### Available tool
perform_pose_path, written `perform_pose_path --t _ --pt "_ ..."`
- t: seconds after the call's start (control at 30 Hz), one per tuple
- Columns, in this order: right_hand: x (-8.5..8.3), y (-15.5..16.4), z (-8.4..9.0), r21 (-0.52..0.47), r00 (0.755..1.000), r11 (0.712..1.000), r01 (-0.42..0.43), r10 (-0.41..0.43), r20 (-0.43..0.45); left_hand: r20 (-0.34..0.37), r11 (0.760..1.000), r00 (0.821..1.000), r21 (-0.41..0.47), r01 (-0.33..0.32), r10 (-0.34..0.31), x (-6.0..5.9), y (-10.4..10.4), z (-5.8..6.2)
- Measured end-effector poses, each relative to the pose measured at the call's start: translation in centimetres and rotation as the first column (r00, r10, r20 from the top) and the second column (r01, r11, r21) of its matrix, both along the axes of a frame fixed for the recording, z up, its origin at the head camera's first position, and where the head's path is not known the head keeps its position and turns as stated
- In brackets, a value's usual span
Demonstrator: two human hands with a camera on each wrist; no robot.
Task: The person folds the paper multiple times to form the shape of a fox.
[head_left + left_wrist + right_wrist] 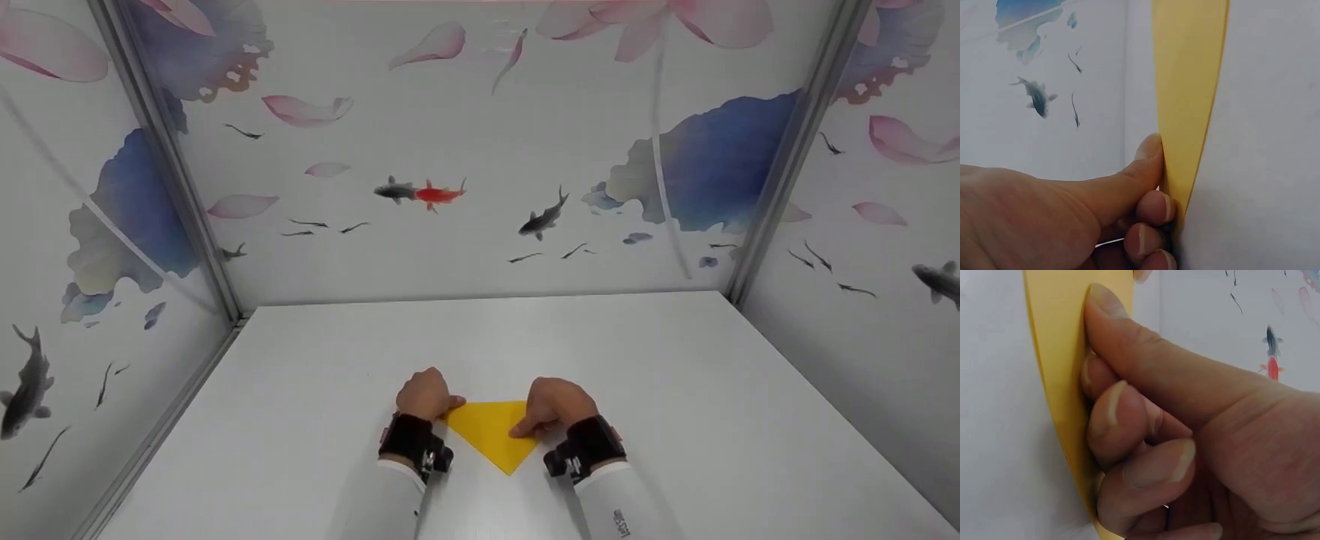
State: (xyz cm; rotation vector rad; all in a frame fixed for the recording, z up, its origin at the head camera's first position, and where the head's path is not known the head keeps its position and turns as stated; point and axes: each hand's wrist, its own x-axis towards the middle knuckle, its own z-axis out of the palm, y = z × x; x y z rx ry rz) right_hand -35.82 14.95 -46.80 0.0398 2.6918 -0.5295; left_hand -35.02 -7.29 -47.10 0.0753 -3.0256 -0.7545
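Observation:
A yellow paper triangle lies on the white table, its long edge at the far side and one point toward me. My left hand holds its left corner. In the left wrist view the thumb meets the edge of the yellow paper, with the other fingers curled beside the corner. My right hand grips the paper near its right corner. In the right wrist view its thumb lies on the yellow paper, and the curled fingers sit along it. The right corner is largely hidden by this hand.
The white table stretches out around the paper. A back wall and side walls printed with fish and petals enclose it, joined by metal posts. Each wrist wears a black strap with a small camera.

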Motion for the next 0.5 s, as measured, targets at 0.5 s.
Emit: perform_pose_path --t 0.5 --pt "0.2 0.2 0.2 0.020 0.999 0.999 -0.047 0.047 -0.008 0.066 1.000 0.998 -0.011 -0.007 0.007 -0.1 -3.8 0.3"
